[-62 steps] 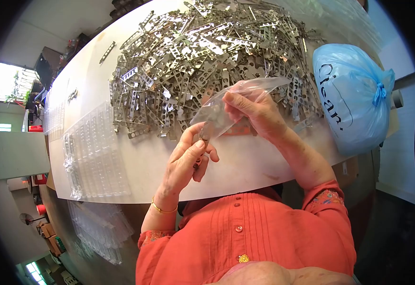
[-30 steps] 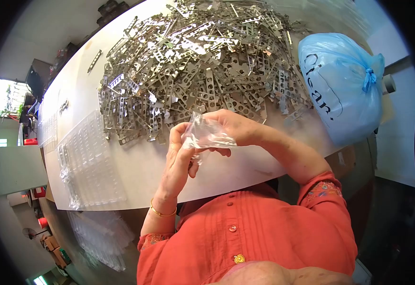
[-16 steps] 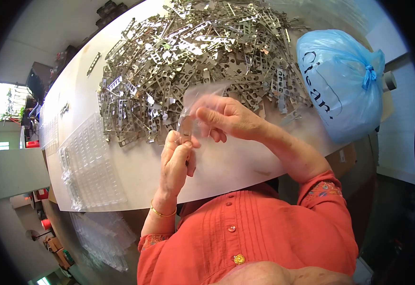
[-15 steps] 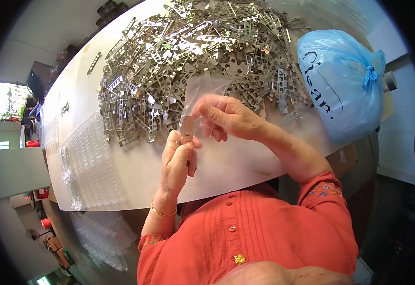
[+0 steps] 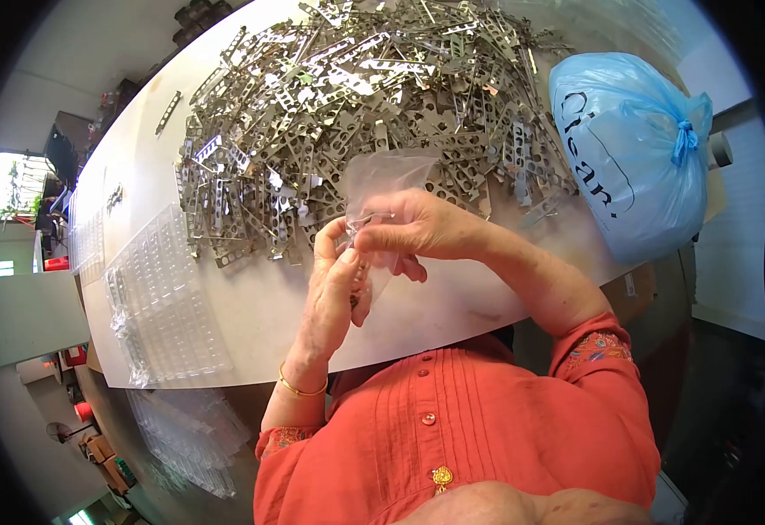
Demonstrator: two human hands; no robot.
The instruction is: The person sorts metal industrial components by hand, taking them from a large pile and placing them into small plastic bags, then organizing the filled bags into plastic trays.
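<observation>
Both of my hands meet over the near part of the table, at a small clear plastic bag (image 5: 391, 172). My right hand (image 5: 422, 226) is closed on the bag, its thumb and index finger pinched close to my left fingertips. Part of the bag stands up beyond the fingers and another part hangs below them. My left hand (image 5: 330, 284) is closed around small metal strips (image 5: 359, 278), partly hidden in its fingers. Just beyond the hands spreads a large heap of flat perforated metal strips (image 5: 330, 131).
A tied blue plastic bag (image 5: 628, 157) marked "Clear." stands at the table's right. Clear ridged plastic sheets (image 5: 168, 306) lie on the left of the white table (image 5: 269, 350). A lone metal strip (image 5: 169, 113) lies left of the heap. A cardboard box (image 5: 632, 293) is below the right edge.
My right hand has moved slightly down and left, against my left fingertips. The flat metal piece seen upright between the hands is now mostly covered by fingers and bag.
</observation>
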